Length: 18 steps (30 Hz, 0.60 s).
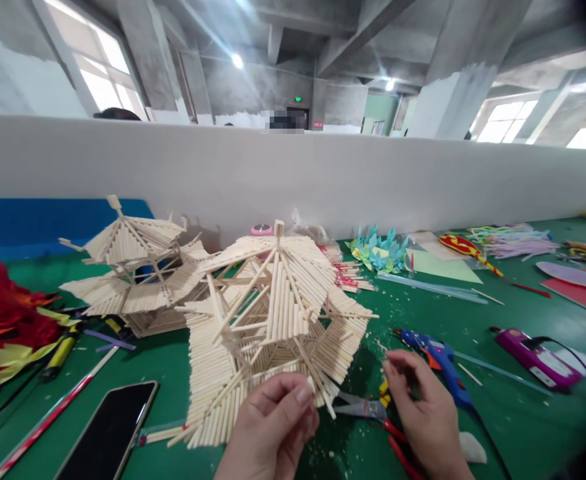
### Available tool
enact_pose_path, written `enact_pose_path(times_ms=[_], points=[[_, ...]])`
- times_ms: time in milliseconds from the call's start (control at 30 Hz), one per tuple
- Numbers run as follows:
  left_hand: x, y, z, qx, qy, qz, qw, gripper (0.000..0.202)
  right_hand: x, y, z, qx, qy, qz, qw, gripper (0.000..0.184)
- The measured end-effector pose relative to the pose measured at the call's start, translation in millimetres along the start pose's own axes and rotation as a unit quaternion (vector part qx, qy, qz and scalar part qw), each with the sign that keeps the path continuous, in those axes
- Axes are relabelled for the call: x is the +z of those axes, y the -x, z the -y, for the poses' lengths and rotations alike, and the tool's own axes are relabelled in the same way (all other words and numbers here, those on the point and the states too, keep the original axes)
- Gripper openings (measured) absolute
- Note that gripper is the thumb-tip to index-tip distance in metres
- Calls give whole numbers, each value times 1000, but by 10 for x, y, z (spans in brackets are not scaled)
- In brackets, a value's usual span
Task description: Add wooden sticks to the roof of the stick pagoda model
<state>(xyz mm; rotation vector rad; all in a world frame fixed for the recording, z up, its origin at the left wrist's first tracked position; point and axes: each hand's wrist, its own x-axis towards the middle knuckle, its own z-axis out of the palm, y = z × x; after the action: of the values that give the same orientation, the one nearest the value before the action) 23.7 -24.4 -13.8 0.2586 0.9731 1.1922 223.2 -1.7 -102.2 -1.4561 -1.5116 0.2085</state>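
Observation:
A pavilion model of pale wooden sticks (287,313) stands on the green table in front of me, with slatted roofs on two tiers. My left hand (277,420) is at its near lower edge, thumb and fingers pinched together; what they hold, if anything, is hidden. To the right of the model my right hand (423,407) has thumb and forefinger closed; anything between them is too small to name. Scissors (365,407) with red handles lie between my hands, partly under the right one. Just beyond my right hand rests a blue glue gun (440,363).
A second stick pavilion (137,273) stands at back left. A phone (110,430) lies at front left, near red paper pieces (3,327). To the right are a purple device (540,357) with a cable and clear glue sticks (433,288). A white partition (373,180) closes the back.

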Motion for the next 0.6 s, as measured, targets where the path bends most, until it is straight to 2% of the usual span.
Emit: enact_pose_path(times_ms=[133, 233, 400, 600], points=[[-21, 18, 21, 15, -20, -26, 999, 24, -138, 153, -462, 74, 43, 31, 996, 22], [-33, 14, 44, 9, -30, -26, 999, 22, -255, 271, -674, 107, 76, 48, 990, 23], [-30, 23, 54, 1, -39, -6, 999, 18, -318, 376, -776, 116, 97, 66, 986, 23], [-45, 73, 31, 9, -56, 6, 998, 15, -309, 373, -780, 91, 93, 80, 988, 18]])
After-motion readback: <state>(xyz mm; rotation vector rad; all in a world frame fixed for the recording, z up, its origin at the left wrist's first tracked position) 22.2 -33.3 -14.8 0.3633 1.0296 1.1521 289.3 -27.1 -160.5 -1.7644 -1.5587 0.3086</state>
